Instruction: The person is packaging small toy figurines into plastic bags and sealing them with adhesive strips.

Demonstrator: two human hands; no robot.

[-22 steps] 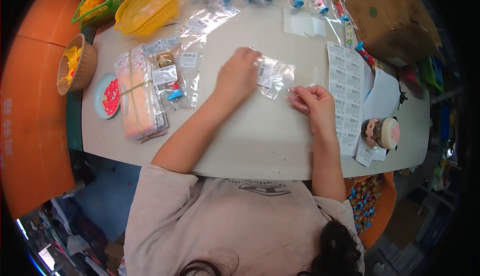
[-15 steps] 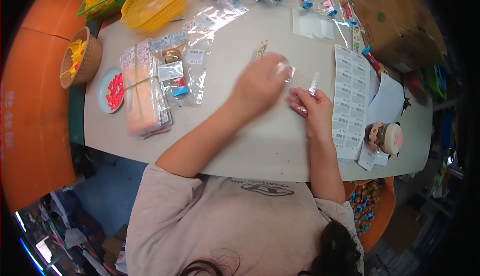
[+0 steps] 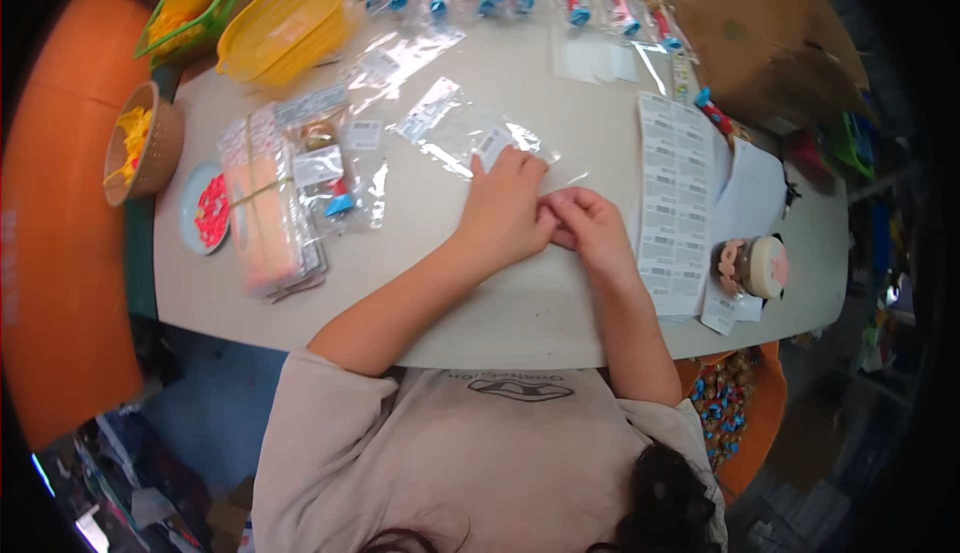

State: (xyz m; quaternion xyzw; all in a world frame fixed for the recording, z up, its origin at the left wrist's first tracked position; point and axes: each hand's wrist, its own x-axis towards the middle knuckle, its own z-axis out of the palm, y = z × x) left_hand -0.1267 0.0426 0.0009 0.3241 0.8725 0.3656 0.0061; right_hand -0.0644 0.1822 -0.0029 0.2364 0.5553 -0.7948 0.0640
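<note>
**Both hands meet on a clear bag at the table's middle**

At the centre of the pale table [image 3: 520,303], in the head view, the left hand [image 3: 507,215] lies palm down with its fingertips pressing the near edge of a clear plastic bag [image 3: 470,138], pinning it flat rather than gripping it. The right hand [image 3: 592,228] is curled just beside it, touching the left hand's fingers; whether it pinches anything cannot be told. The bag lies directly beyond the left hand, away from the body, its long axis running up-left to down-right. The left hand is the nearer. A sheet of labels [image 3: 675,203] sits just right of the right hand; a banded stack of bags [image 3: 265,218] lies well left.
</note>
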